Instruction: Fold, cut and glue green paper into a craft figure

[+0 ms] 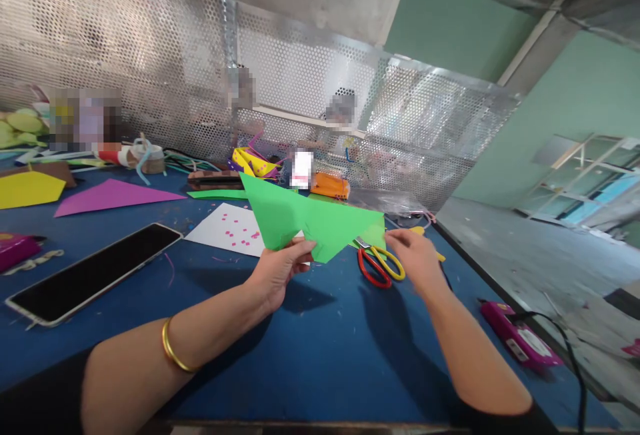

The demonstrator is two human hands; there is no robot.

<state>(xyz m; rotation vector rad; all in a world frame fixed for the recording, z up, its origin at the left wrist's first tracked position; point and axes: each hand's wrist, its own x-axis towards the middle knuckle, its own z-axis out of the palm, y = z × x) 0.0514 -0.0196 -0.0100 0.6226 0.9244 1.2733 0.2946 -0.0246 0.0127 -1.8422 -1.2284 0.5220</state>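
My left hand grips a bright green sheet with slanted edges, thumb in front, lifted above the table. A bit of white shows beside its fingers; I cannot tell what it is. My right hand is to the right, its fingers curled together beside a paler green sheet. What lies between those fingertips, if anything, is hidden. Just left of that hand are scissors with one red and one yellow handle loop, their blades partly hidden. A yellow object shows partly behind the right wrist.
On the blue table lie a phone, a white sheet with pink bits, a purple sheet and a yellow sheet. A corded magenta device sits at right. A perforated metal screen stands behind; people are beyond it.
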